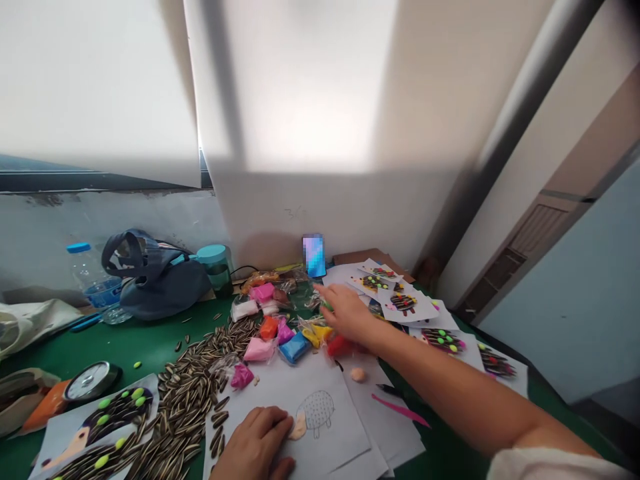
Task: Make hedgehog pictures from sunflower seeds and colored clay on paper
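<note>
My left hand [259, 441] lies on a white sheet of paper [345, 437], fingers stretched out and thumb apart. Its fingertips are beside a flat piece of peach clay [299, 427], which adjoins a pencil-drawn dotted body with legs [316, 408]. My right hand [345, 312] reaches over the bagged clay at the back, fingers extended and apart near a bit of green clay [327, 307]; whether it touches it is unclear. Around it are packets of blue clay [295, 347], yellow clay [317, 335] and red clay [340, 346]. A peach clay ball [358, 375] sits right of the drawing.
Sunflower seeds [195, 377] are heaped to the left. Finished seed-and-clay hedgehog pictures [403, 303] overlap at right; more [100, 427] lie front left. A phone [314, 255] leans against the wall. A bottle [95, 280], blue bag [160, 280], teal-lidded cup [215, 270] and pink strip [400, 410] are around.
</note>
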